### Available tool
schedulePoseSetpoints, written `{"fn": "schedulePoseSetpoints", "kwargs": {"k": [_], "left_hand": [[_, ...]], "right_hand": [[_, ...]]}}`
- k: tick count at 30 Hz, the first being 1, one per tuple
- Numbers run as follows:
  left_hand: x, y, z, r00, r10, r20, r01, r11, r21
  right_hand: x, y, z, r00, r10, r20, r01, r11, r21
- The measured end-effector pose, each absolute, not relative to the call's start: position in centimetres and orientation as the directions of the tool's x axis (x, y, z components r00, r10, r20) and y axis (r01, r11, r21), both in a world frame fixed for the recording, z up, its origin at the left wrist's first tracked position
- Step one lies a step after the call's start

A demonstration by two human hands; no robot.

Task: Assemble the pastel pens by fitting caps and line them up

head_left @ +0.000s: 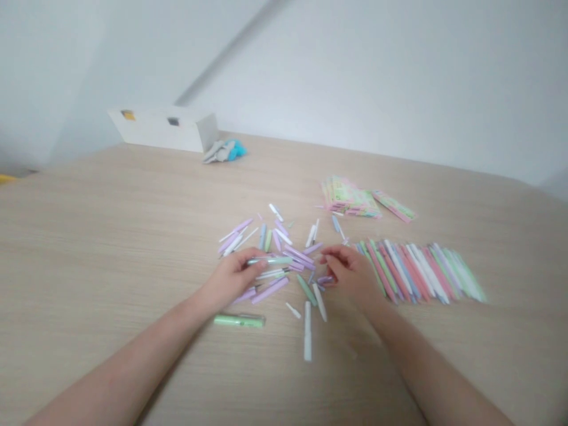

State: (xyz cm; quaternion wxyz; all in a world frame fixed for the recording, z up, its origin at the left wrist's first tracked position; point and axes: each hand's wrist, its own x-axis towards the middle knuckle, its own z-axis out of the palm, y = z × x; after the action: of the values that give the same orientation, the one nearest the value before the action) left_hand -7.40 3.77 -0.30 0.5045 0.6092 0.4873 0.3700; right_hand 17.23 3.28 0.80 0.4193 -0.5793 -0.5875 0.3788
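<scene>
Between the thumb and fingers of my left hand [235, 275] is a pale green pen [279, 260], lying roughly level above scattered pen parts. My right hand [350, 272] is curled at the right side of the scatter, thumb and fingertips close together; whatever they pinch is too blurred to make out. A short purple pen part [326, 280] lies by its lower fingers. Around and between the hands lie purple barrels [270, 291], thin white refills [270, 274], a green barrel [307, 290] and white pieces [319, 302]. Nearer me are a bright green pen [239, 320] and a white pen [307, 331].
A long row of coloured pens [417, 272] lies side by side at the right. Behind it are stacked pink-and-green packets [350, 198] and one loose packet [394, 206]. At the back left, a white box [160, 130] stands beside a crumpled grey-and-blue cloth [224, 151]. The wall borders the table.
</scene>
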Motion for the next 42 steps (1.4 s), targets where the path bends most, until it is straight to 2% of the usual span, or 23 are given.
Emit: {"fn": "schedulePoseSetpoints", "kwargs": {"k": [3, 7, 14, 21, 26, 31, 34, 42], "left_hand": [[-7.3, 3.7, -0.2, 0.211, 0.975, -0.062, 0.222, 0.014, 0.975], [-7.4, 3.9, -0.3, 0.150, 0.988, -0.040, 0.236, 0.004, 0.972], [-7.8, 4.2, -0.4, 0.098, 0.995, -0.034, 0.259, 0.007, 0.966], [-7.7, 4.1, 0.1, 0.047, 0.998, -0.030, 0.193, 0.020, 0.981], [-7.7, 4.1, 0.4, 0.026, 0.999, -0.030, 0.165, 0.026, 0.986], [-8.3, 4.6, -0.1, 0.003, 1.000, 0.007, 0.084, -0.007, 0.996], [-8.6, 4.8, 0.0, -0.031, 0.999, 0.013, 0.008, -0.013, 1.000], [-8.5, 4.6, 1.7, -0.086, 0.995, -0.047, -0.164, 0.032, 0.986]], "right_hand": [[19.3, 4.6, 1.5, 0.184, 0.971, 0.153, 0.466, 0.051, -0.884], [21.1, 5.3, 1.7, 0.254, 0.935, 0.249, 0.583, 0.057, -0.810], [21.3, 5.7, 0.7, 0.175, 0.951, 0.254, 0.654, 0.081, -0.752], [21.2, 5.8, 0.4, 0.137, 0.961, 0.240, 0.722, 0.069, -0.689], [20.7, 5.5, -0.2, 0.026, 0.981, 0.193, 0.768, 0.104, -0.632], [20.3, 5.7, -0.7, -0.157, 0.956, 0.247, 0.835, 0.263, -0.484], [20.3, 6.2, -1.1, -0.260, 0.937, 0.233, 0.851, 0.336, -0.402], [20.3, 8.3, -1.2, -0.364, 0.919, 0.151, 0.855, 0.394, -0.338]]}}
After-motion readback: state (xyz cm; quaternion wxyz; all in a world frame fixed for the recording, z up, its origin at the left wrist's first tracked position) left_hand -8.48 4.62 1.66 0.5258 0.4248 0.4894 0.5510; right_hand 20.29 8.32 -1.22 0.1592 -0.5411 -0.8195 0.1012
